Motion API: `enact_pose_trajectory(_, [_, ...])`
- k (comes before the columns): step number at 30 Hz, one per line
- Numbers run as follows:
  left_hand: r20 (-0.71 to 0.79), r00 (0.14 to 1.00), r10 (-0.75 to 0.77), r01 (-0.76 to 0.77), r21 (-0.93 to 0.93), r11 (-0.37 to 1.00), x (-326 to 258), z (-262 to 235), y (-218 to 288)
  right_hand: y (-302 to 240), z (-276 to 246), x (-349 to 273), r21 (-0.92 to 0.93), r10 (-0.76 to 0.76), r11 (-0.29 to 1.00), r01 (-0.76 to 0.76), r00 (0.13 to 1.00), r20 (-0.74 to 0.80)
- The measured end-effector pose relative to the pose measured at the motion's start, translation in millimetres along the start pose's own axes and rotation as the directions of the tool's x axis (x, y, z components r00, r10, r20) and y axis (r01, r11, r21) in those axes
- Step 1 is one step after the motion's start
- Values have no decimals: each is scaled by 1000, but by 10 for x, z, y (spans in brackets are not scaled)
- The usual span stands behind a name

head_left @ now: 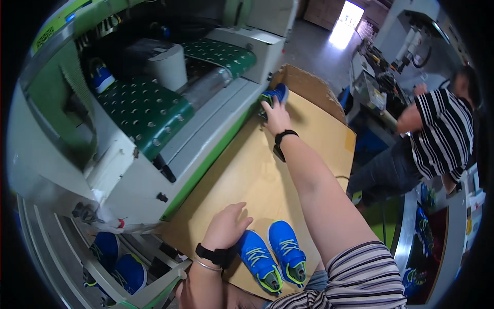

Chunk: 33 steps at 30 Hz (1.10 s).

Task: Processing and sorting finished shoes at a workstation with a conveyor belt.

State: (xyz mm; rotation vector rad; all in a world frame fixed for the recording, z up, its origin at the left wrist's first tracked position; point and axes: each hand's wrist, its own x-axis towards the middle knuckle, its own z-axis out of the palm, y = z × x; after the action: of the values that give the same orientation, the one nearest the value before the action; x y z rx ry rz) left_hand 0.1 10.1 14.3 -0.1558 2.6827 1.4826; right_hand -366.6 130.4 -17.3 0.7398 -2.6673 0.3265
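At the far end of a light wooden tabletop (231, 177), my right hand (277, 117) reaches out and has its fingers on a blue sneaker (280, 92) with green trim. Part of that sneaker is hidden under the fingers. My left hand (226, 226) hovers over the near left of the tabletop, fingers apart and holding nothing. Just beside it lie two more blue sneakers with yellow-green laces, the left sneaker (252, 250) and the right sneaker (286, 246), side by side with their heel ends toward me.
A pale machine with green perforated belts (146, 116) borders the table's left; a blue sneaker (101, 78) sits on its belt. More sneakers (129, 273) lie on a metal rack at lower left. Cardboard (315, 85) edges the far end. A co-worker (442, 134) stands at right.
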Motion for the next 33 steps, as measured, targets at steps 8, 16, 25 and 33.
enact_pose_trajectory(8, [10,1000,12,-12,-17,1000,-5,93,-118,-205,-745,-1093,282,-21,959,10,999,37])
enact_pose_trajectory(16, [-138,990,24,-16,61,998,-10,122,-58,-258,-1578,-2994,793,0,454,-406,890,456])
enact_pose_trajectory(25, [-3,988,-155,150,-250,957,44,187,21,-571,-1576,-2461,764,32,403,-504,842,539])
enact_pose_trajectory(33, [274,919,283,168,-922,348,-208,-13,168,-1165,-2383,-2606,933,-306,281,-225,901,309])
